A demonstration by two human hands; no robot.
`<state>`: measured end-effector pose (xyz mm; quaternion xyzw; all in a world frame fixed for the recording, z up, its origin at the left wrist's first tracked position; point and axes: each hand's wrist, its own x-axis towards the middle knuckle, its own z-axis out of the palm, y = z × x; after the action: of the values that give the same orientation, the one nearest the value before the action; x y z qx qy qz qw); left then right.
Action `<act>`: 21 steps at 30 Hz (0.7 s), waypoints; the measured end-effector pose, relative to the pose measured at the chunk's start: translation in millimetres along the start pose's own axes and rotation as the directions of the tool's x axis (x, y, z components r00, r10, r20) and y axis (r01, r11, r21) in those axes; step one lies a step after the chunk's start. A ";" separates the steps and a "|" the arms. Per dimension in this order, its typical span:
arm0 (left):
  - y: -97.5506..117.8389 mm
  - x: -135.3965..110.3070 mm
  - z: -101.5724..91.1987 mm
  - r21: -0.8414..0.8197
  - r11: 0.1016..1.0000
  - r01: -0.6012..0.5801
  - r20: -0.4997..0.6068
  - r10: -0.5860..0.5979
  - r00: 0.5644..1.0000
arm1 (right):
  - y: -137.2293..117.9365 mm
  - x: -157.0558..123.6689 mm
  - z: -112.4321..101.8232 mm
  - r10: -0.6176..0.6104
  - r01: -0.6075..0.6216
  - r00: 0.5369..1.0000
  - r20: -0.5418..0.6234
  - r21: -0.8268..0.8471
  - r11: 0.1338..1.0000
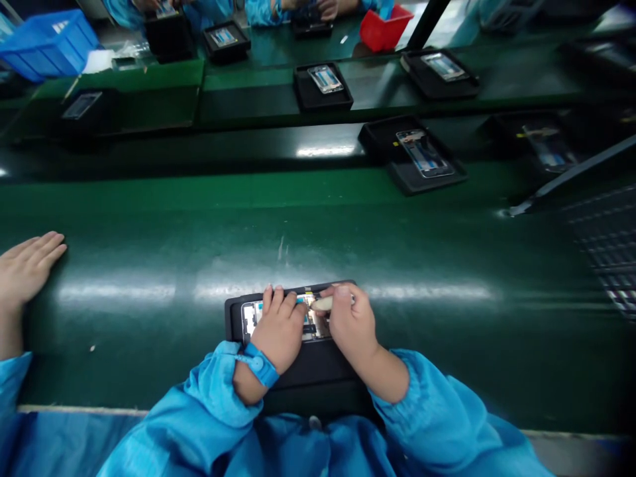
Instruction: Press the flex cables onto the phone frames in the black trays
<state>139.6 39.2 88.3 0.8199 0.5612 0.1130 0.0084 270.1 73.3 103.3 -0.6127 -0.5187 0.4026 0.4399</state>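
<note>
An opened phone body [248, 319] with its inner parts showing lies in a black tray [318, 366] on the green bench, right in front of me. My left hand [279, 331], wearing a blue wrist strap [258, 363], rests flat across the phone with fingers stretched out. Pinched in my right hand [354, 324] is a pale, pointed pry stick [322, 303]. Its tip is at the phone's right half, near a small yellow tab [309, 289]. Whether the tip touches a part is too small to tell. My right hand covers the phone's right end.
Beyond the bench, a line carries several black trays with phones, such as one tray [427, 159] and another tray [324, 89]. A co-worker's hand [27, 268] rests at the left. Farther back are a blue bin [50, 46], a red bin [385, 30] and other people's sleeves. A metal bar [571, 175] stands right.
</note>
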 end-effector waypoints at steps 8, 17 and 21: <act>0.1 0.8 0.4 0.021 1.000 -0.001 -0.004 0.001 1.000 | 2.6 -0.7 1.8 -0.083 0.083 0.997 -0.004 -0.022 0.996; 1.1 0.4 0.1 0.015 1.000 0.009 -0.013 -0.009 1.000 | 3.7 -1.2 2.3 -0.079 0.079 0.997 -0.010 -0.032 0.996; 2.1 1.4 -0.5 0.002 1.000 0.027 -0.023 -0.027 0.999 | 4.0 -0.6 2.2 -0.103 0.102 0.995 -0.011 -0.059 0.993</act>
<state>142.0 39.6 89.3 0.8108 0.5725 0.1218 0.0024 269.1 72.6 98.9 -0.6006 -0.5580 0.3598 0.4455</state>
